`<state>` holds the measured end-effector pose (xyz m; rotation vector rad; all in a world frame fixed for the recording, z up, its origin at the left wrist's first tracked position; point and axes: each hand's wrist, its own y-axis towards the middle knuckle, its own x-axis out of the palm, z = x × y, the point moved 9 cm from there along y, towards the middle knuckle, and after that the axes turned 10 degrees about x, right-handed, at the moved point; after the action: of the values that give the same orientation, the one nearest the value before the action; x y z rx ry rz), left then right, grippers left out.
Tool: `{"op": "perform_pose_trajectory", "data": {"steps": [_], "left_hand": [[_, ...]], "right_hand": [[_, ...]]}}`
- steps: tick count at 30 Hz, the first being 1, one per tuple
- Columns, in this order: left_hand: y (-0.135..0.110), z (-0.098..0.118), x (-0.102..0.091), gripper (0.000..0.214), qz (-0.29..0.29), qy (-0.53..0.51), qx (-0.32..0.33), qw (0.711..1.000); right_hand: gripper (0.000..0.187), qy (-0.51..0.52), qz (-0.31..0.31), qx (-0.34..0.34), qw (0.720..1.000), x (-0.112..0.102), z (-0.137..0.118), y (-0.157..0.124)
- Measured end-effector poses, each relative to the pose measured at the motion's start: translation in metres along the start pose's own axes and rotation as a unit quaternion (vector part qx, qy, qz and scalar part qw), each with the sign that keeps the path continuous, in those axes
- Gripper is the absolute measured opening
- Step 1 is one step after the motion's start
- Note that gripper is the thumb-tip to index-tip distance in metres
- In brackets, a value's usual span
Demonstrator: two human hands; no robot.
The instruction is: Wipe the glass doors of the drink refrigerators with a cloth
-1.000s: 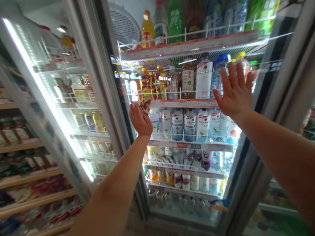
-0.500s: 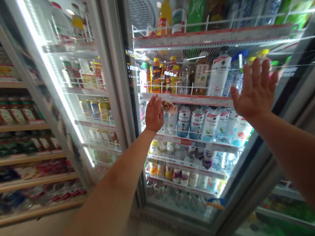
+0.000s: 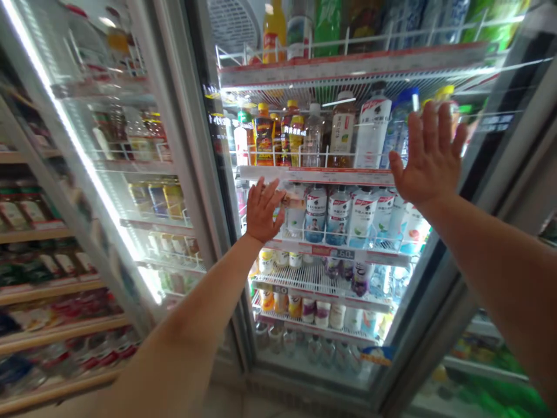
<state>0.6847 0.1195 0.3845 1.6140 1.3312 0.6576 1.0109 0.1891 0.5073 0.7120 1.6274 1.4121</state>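
Note:
My left hand (image 3: pixel 261 209) reaches to the front of the middle shelf (image 3: pixel 331 175) of a lit drinks fridge, its fingers stretched out and spread. A small patterned scrap (image 3: pixel 286 200) shows just past its fingertips, and I cannot tell whether the hand grips it. Just right of that hand stand white bottles (image 3: pixel 338 213) with blue and green labels. My right hand (image 3: pixel 429 157) is open and flat, fingers up, against the glass at the fridge's right side, in front of a tall white bottle (image 3: pixel 372 130) and a blue one.
The fridge holds several wire shelves of bottles, with orange juice (image 3: pixel 273 26) on top and small cups (image 3: pixel 304 307) low down. A second glass fridge door (image 3: pixel 130 174) is on the left. Wooden shelves of packaged goods (image 3: pixel 39 278) line the far left. The door frame (image 3: pixel 439 325) runs down the right.
My left hand turned from a closed grip on the patterned scrap to spread, flat fingers at the shelf front. My right hand stayed flat on the glass. The view shifted slightly.

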Motion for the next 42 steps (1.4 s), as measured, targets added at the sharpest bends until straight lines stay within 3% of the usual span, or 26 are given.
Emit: {"op": "perform_pose_trajectory", "data": {"steps": [3, 5, 10, 12, 14, 18, 20, 23, 27, 31, 33, 38, 40, 42], "left_hand": [[-0.014, 0.023, -0.001, 0.031, -0.009, -0.022, 0.026, 0.999], [-0.010, 0.026, -0.002, 0.026, -0.001, -0.027, 0.021, 0.999], [0.034, -0.021, -0.014, 0.045, 0.141, -0.016, -0.104, 0.984], [0.043, -0.031, -0.016, 0.045, 0.183, 0.000, -0.153, 0.971], [0.045, -0.022, -0.011, 0.039, 0.167, 0.009, -0.163, 0.972], [0.038, 0.031, 0.013, 0.037, 0.015, -0.018, -0.057, 0.998], [0.034, 0.040, 0.016, 0.036, -0.003, -0.025, -0.048, 0.999], [0.041, 0.023, 0.007, 0.026, 0.064, -0.012, -0.112, 0.991], [0.073, -0.002, 0.001, 0.014, 0.148, -0.041, -0.163, 0.975], [0.093, -0.010, -0.008, 0.040, 0.206, -0.037, -0.164, 0.964], [0.092, 0.000, -0.005, 0.042, 0.183, -0.014, -0.131, 0.974], [0.077, 0.043, 0.024, 0.052, 0.006, -0.012, 0.019, 1.000], [0.076, 0.047, 0.028, 0.059, -0.042, -0.009, 0.067, 0.997], [0.083, 0.037, 0.026, 0.058, -0.053, -0.009, 0.082, 0.995]], "right_hand": [[0.073, -0.001, -0.004, 0.007, 1.000, 0.000, 0.000, 0.000], [0.072, -0.005, -0.008, 0.008, 1.000, 0.001, -0.001, 0.001], [0.073, -0.014, -0.022, 0.020, 0.999, 0.002, 0.003, 0.003], [0.074, -0.026, -0.031, 0.024, 0.999, 0.003, 0.004, 0.004], [0.074, -0.038, -0.037, 0.016, 0.998, 0.002, 0.003, 0.004], [0.073, -0.041, -0.026, 0.006, 0.999, -0.001, 0.000, 0.003], [0.072, -0.042, -0.011, 0.006, 0.999, -0.002, 0.000, 0.003], [0.071, -0.044, 0.003, 0.000, 0.999, -0.003, 0.000, 0.003], [0.070, -0.038, 0.013, -0.001, 0.999, -0.004, -0.001, 0.002], [0.070, -0.033, 0.007, 0.002, 0.999, -0.002, -0.002, 0.002], [0.071, -0.032, 0.002, 0.008, 0.999, -0.001, -0.001, 0.003], [0.071, -0.040, 0.006, 0.006, 0.999, -0.001, -0.001, 0.003], [0.070, -0.039, 0.010, 0.004, 0.999, -0.002, -0.001, 0.003], [0.070, -0.038, 0.011, 0.005, 0.999, -0.002, -0.002, 0.002]]}}
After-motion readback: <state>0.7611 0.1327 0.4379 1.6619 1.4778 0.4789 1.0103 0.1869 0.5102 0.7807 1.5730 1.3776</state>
